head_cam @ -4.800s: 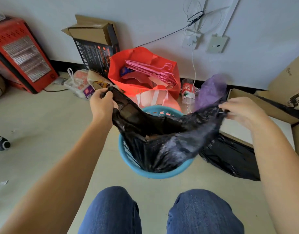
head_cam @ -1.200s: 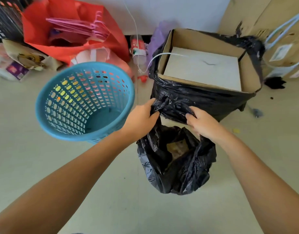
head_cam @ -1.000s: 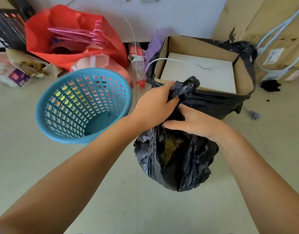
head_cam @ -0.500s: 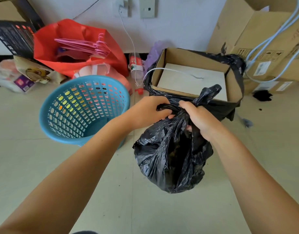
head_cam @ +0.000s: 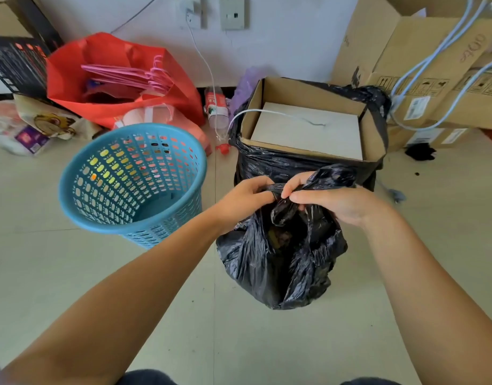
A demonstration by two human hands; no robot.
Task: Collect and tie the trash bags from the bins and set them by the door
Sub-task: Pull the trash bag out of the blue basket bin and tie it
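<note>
A black trash bag [head_cam: 283, 262] hangs just above the tiled floor in the centre, with some trash showing through its gathered mouth. My left hand [head_cam: 243, 200] pinches one twisted end of the bag's top. My right hand [head_cam: 332, 202] grips the other end, whose loose tail sticks up behind my fingers. The two hands meet over the bag's neck. The blue plastic bin [head_cam: 133, 182] stands to the left on the floor with no liner in it.
A cardboard box wrapped in black plastic [head_cam: 308, 129] stands right behind the bag. A red bag with pink hangers [head_cam: 119, 76] and other clutter line the wall at left. Stacked cardboard boxes [head_cam: 433, 68] with pale blue cables fill the right corner.
The bag came out of the blue bin and was set to its right. Its open mouth has been gathered into two twisted ends, and my hands have drawn together over the neck.
</note>
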